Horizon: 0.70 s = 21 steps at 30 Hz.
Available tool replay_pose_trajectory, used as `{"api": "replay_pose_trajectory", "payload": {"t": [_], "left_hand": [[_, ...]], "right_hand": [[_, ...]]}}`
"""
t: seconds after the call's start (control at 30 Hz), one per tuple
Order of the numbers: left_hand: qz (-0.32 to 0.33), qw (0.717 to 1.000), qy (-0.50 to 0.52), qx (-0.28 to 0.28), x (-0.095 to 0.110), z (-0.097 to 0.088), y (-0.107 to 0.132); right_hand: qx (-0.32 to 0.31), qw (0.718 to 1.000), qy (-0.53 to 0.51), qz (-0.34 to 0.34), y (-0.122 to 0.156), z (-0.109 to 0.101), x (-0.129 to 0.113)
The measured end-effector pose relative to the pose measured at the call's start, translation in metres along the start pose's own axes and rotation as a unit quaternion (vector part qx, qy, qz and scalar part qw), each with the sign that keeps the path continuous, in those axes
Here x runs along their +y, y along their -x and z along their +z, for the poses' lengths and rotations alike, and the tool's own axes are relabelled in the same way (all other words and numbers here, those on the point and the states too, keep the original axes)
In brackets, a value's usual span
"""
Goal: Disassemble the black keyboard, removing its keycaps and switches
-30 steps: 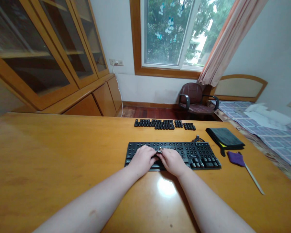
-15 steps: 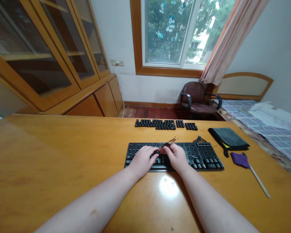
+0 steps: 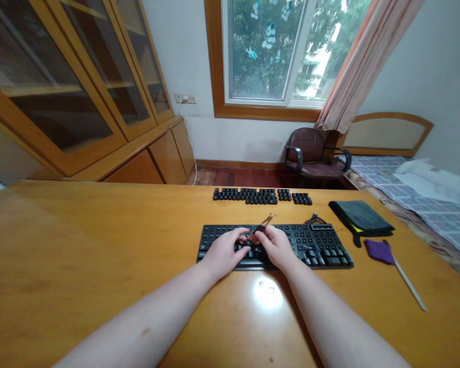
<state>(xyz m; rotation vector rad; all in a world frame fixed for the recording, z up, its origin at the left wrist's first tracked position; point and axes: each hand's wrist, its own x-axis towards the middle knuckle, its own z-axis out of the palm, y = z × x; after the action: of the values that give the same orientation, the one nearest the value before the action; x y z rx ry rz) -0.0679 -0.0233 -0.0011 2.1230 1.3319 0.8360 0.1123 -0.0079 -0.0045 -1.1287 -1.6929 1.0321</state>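
Observation:
A black keyboard [image 3: 314,259] lies on the wooden desk, with many of its upper keys stripped to bare switches. Over its middle, my right hand [image 3: 278,245] grips a keycap puller [image 3: 260,228] by its dark body; two thin copper-coloured wire prongs stick up and away from me. My left hand [image 3: 224,251] rests over the left half of the keyboard. Its thumb and fingers curl around a small black keycap [image 3: 248,243], partly hidden, close beside my right fingertips. Rows of loose black keycaps [image 3: 261,196] are laid out beyond the keyboard.
On the right of the desk [image 3: 99,245] lie a folded dark cloth [image 3: 360,217] and a purple-headed brush [image 3: 379,252] with a pale handle. The keyboard's bundled cable [image 3: 317,220] sits behind it. Past the desk are a chair [image 3: 308,153], a bed and a glass-fronted cabinet.
The puller's prongs have swung slightly left and more upright in my right hand. My left thumb and fingers have shifted a little around the keycap. The rest stays in place.

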Motion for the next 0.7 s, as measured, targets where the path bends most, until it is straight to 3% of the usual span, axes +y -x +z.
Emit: {"api": "replay_pose_trajectory", "payload": {"t": [0.27, 0.53, 0.7], "left_hand": [[0.02, 1.0, -0.017, 0.002, 0.0018, -0.0024, -0.0039], [0.001, 0.999, -0.026, 0.026, -0.0021, -0.0006, -0.0018], [0.006, 0.998, -0.043, 0.044, -0.0045, -0.0018, -0.0036]], "right_hand": [[-0.074, 0.991, 0.017, -0.107, -0.0018, -0.0042, -0.0076], [-0.063, 0.994, 0.013, -0.089, -0.0044, -0.002, -0.0061], [-0.034, 0.991, 0.034, -0.127, -0.0043, -0.0022, -0.0055]]}}
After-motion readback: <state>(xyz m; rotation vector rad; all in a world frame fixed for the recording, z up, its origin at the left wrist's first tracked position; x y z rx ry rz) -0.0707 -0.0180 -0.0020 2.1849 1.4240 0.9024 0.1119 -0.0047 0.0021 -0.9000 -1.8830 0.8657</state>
